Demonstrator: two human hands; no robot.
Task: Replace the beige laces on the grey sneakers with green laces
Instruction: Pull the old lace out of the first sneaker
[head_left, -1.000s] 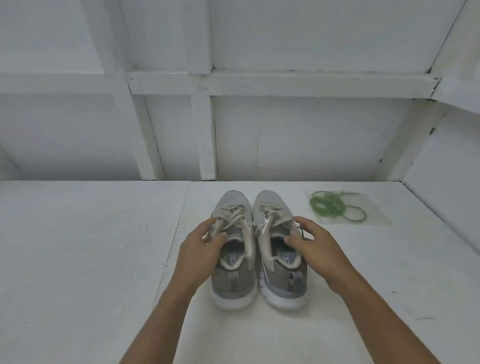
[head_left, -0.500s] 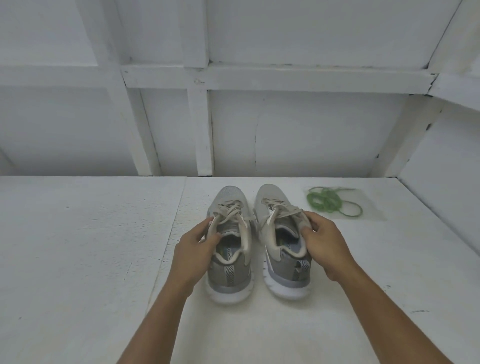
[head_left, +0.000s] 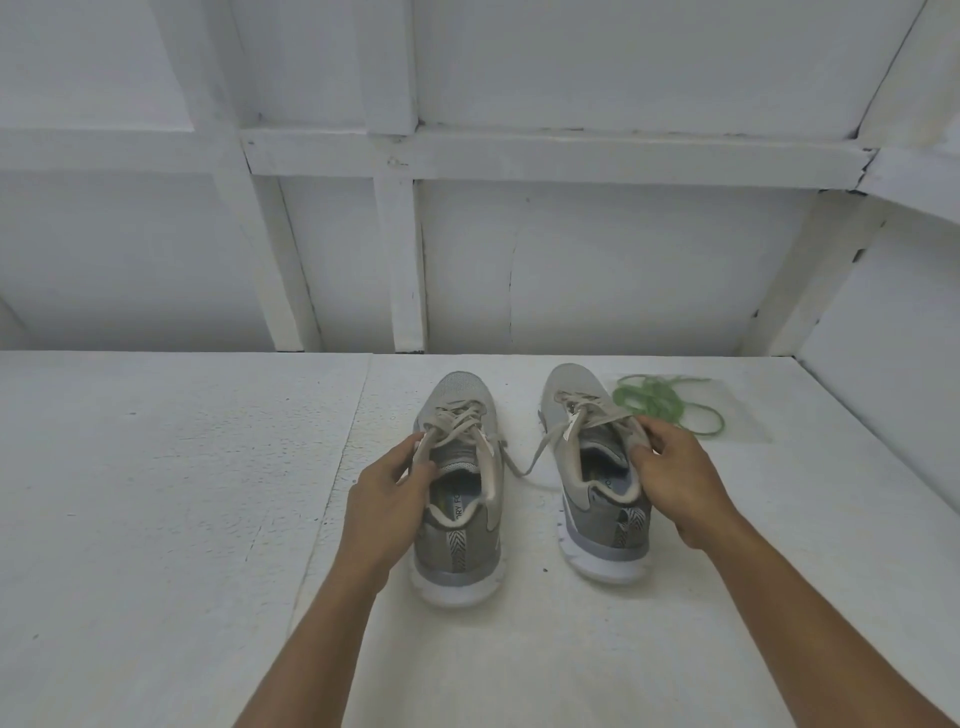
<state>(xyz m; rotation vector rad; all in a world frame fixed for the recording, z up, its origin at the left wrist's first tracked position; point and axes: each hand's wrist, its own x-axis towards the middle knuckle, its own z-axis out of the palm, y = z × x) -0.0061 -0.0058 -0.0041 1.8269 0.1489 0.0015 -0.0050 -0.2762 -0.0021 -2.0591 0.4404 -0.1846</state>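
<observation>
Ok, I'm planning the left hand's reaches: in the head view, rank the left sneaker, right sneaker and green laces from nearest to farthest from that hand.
1. The left sneaker: the left hand grips it at its left side.
2. The right sneaker: across the gap, to the right.
3. The green laces: farthest, back right, beyond the right sneaker.

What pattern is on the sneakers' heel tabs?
Black-and-white chevron stripes on the heel tabs, head view.

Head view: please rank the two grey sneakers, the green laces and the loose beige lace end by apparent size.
1. Left sneaker and right sneaker: they look about alike, so I do not rank them.
2. Green laces, a coiled bundle.
3. Loose beige lace end between the sneakers, the thinnest.
</observation>
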